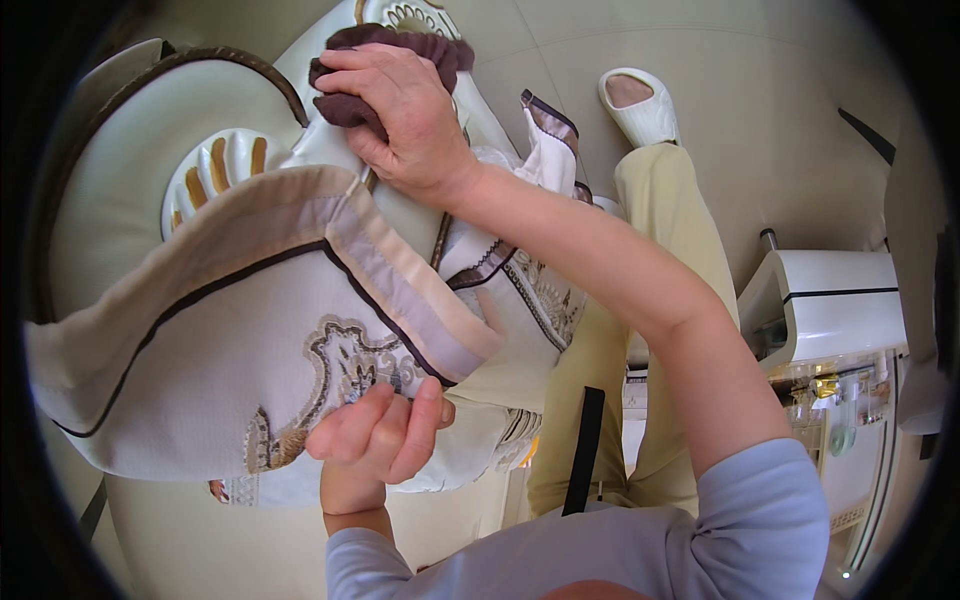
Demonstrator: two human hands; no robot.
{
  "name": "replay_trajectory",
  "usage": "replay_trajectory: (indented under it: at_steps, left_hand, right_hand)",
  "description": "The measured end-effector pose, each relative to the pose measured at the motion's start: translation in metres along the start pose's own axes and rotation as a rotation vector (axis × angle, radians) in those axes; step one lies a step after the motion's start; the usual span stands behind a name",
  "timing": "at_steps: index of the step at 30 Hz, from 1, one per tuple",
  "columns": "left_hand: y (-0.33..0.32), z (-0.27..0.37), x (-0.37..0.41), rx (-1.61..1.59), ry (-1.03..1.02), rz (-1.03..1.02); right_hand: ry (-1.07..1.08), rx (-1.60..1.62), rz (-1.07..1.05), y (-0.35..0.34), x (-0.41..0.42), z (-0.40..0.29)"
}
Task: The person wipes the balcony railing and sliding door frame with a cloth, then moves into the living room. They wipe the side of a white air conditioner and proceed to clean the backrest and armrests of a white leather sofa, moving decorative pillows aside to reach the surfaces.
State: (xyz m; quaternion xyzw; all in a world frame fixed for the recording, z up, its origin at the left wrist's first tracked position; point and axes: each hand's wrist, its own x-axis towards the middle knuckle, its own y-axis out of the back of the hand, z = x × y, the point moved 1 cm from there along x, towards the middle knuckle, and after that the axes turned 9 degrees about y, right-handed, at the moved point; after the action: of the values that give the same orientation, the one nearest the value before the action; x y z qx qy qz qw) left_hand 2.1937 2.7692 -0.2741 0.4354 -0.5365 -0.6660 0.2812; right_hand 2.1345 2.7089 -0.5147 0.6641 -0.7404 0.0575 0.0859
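My right hand (416, 120) grips a bunched dark maroon cloth (442, 52) against the carved white and gold frame of a cream sofa (82, 217). Below it, my left hand (382, 431) has its fingers curled on an embroidered cream fabric cover (225, 330), close to one corner. This cover has a beige border with dark piping and is lifted, its border standing in front of the sofa's padded, scroll-shaped part. The fingertips' hold on the fabric is partly hidden. A second patterned cover (536, 292) lies rumpled beneath my right forearm.
My legs in yellow trousers stretch across the middle, one foot in a white slipper (641, 105) on the tiled floor (750, 112). A white table with a glass shelf (840, 300) holding small items stands at the right. A black strap (585, 450) hangs before my lap.
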Motion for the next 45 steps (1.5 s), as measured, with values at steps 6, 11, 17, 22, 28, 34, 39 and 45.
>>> replay_trajectory:
  at_steps: [6, 11, 17, 22, 28, 34, 39, 45]
  left_hand:
    - [0.008, 0.002, -0.006, -0.03, 0.006, -0.129]
    - [0.009, 0.002, 0.001, -0.045, 0.001, -0.154]
    - [0.002, 0.003, 0.002, 0.025, 0.044, -0.041]
    - [-0.014, 0.001, -0.001, 0.007, 0.025, 0.16]
    - [-0.02, 0.002, 0.006, 0.015, 0.008, 0.24]
    - [-0.023, 0.005, 0.012, -0.008, 0.044, 0.321]
    - [0.02, 0.011, 0.051, -0.261, 0.101, 0.169]
    - [0.077, -0.046, 0.126, 0.312, 0.08, -0.145]
  right_hand:
    - [-0.077, -0.089, -0.077, -0.028, 0.056, 0.083]
    - [-0.802, -0.159, -0.215, -0.015, 0.006, 0.157]
    - [-0.909, -0.227, -0.21, 0.012, -0.101, 0.104]
    - [-0.422, 0.026, -0.067, -0.002, 0.004, 0.057]
    - [-0.215, -0.144, -0.297, -0.007, 0.057, 0.016]
    - [-0.144, 0.058, -0.122, 0.023, -0.021, -0.071]
    - [-0.272, 0.447, -0.227, 0.046, -0.036, -0.121]
    - [0.008, 0.319, -0.224, 0.048, 0.013, -0.157]
